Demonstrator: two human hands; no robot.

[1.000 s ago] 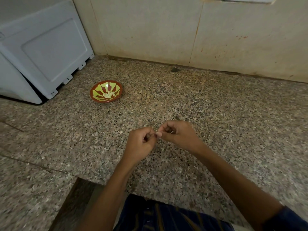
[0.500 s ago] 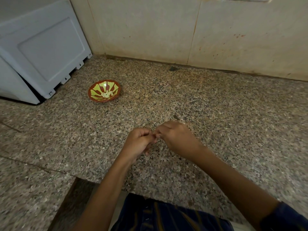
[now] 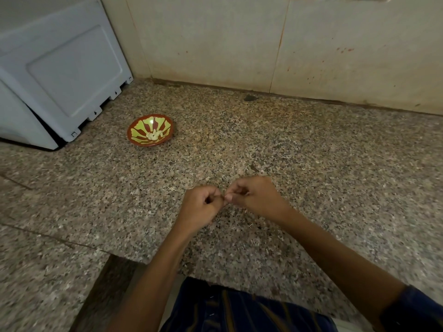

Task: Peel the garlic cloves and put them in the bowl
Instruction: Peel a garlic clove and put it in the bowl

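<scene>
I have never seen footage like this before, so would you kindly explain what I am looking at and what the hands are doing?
There is no machine here: a person wears a camera on the head, so it looks forward and down at their own two hands. The left hand and right hand meet fingertip to fingertip over a speckled stone counter, pinching something too small to make out, presumably a garlic clove being peeled. Farther back on the left stands a red and yellow bowl holding pale peeled cloves. Beside the bowl sits a white appliance.
</scene>
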